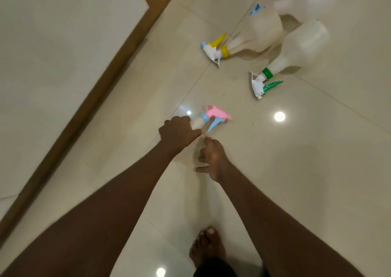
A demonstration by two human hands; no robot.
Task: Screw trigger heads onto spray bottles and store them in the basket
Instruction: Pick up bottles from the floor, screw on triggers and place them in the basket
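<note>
The left hand (pixel 178 131) was closed around the neck of a spray bottle (pixel 196 124), fingers curled over it just below the collar. That bottle carried a pink trigger head (pixel 218 112) with a light blue collar and lever; the head pointed away from the person and was blurred. The bottle's body was largely hidden beneath the hand and could not be made out. The right hand (pixel 211 160) sat just beside and below the left, fingers loosely curled and thumb out to the side; whether it held anything could not be told.

Two further bottles lay on their sides on the tiled floor (pixel 317 170), well apart from the hands. One bore a yellow trigger head (pixel 215 48), the other a green trigger head (pixel 264 83), their bodies touching or nearly so. A small blue piece (pixel 257 8) lay beyond them, too blurred to identify. A bare foot (pixel 208 247) rested on the floor near the lower edge.
</note>
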